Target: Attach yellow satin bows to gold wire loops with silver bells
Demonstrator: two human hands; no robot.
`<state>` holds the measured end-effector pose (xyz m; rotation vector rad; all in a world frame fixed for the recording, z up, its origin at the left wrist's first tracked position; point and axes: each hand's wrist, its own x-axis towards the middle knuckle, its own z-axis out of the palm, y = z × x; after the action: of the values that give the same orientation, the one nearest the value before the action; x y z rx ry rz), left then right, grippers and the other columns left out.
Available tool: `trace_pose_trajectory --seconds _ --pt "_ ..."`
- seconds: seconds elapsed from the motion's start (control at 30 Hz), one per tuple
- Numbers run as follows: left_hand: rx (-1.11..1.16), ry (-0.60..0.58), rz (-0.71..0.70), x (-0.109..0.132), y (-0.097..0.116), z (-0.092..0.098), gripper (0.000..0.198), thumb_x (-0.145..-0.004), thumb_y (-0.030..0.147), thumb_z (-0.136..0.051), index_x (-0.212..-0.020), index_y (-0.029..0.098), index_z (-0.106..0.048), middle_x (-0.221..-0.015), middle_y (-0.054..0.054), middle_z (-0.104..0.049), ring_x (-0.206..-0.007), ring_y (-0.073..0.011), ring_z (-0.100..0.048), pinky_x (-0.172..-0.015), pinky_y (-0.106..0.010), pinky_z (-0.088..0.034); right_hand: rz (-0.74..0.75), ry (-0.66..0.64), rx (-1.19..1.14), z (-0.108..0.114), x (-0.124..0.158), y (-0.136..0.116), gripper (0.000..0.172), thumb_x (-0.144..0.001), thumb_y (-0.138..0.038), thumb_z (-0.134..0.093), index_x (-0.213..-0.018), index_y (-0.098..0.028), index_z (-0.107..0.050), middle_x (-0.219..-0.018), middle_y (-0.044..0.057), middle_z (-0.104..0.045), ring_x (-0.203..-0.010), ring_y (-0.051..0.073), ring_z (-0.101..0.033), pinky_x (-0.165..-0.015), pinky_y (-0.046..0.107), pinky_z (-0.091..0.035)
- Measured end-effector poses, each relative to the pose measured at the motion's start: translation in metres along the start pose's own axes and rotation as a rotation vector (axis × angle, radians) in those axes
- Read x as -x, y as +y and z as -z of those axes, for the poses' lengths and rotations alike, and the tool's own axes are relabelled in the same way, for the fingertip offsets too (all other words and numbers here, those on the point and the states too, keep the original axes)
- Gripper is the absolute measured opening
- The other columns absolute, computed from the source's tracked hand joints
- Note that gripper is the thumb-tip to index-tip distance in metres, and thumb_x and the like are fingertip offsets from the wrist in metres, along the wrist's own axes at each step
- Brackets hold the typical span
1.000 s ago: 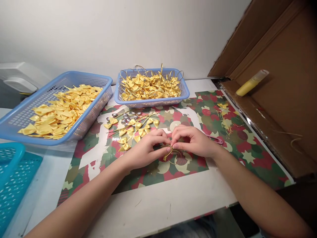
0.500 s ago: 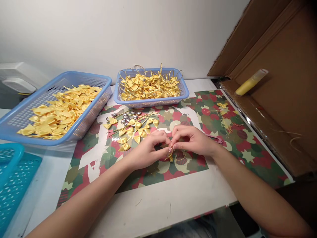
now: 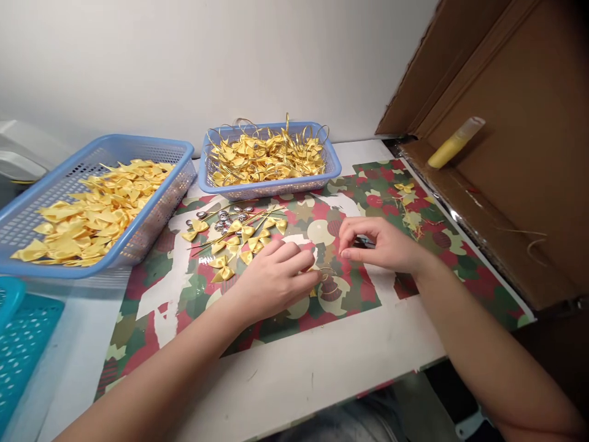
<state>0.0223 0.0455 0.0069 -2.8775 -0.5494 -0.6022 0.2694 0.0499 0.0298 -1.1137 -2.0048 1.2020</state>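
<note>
My left hand (image 3: 281, 279) is closed, knuckles up, over the middle of the patterned sheet. A bit of yellow ribbon bow (image 3: 313, 292) shows under its fingertips, and a thin gold cord (image 3: 327, 271) curves out beside them. Most of that bow is hidden by the hand. To the right, my right hand (image 3: 380, 243) has its fingers curled, with the thumb near the index finger. Something dark shows between them, too hidden to name. Loose yellow bows (image 3: 223, 269), silver bells (image 3: 224, 218) and gold cords (image 3: 207, 247) lie beyond my left hand.
One blue basket (image 3: 193, 161) of yellow bows stands at left; another blue basket (image 3: 271, 188) at the back holds bows with gold cords. A teal basket (image 3: 32, 344) is at far left. Cardboard (image 3: 497, 184) with a yellow tube (image 3: 453, 147) borders the right side. Scraps (image 3: 411, 215) lie nearby.
My hands have parted. The right has moved right, over where a pink-handled item lay, which is now covered from sight. The left has turned knuckles up, staying by the bow. The view has shifted slightly.
</note>
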Motion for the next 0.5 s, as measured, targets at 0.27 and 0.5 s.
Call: trace_pose_trajectory --seconds 0.27,0.5 --pt "-0.093 -0.183 -0.189 -0.008 -0.002 0.015 0.018 -0.090 0.009 -0.050 -0.092 0.023 -0.062 -0.091 -0.004 -0.060 -0.080 -0.0199 -0.046 -0.072 -0.035 -0.032 -0.014 0.146 -0.056 -0.005 -0.002 0.005 0.011 -0.081 -0.020 -0.064 -0.070 -0.019 -0.062 -0.080 0.002 -0.060 -0.074 0.014 -0.054 -0.069 0.030 -0.043" --pt "0.055 -0.275 -0.158 -0.015 -0.005 0.017 0.012 -0.088 0.018 -0.052 -0.087 0.022 -0.063 -0.088 -0.005 -0.058 -0.076 -0.0208 -0.043 -0.071 -0.036 -0.033 -0.027 0.157 -0.072 -0.007 -0.005 0.006 0.012 -0.082 -0.021 -0.063 -0.070 -0.018 -0.062 -0.078 0.001 -0.058 -0.070 0.013 -0.050 -0.065 0.029 -0.040"
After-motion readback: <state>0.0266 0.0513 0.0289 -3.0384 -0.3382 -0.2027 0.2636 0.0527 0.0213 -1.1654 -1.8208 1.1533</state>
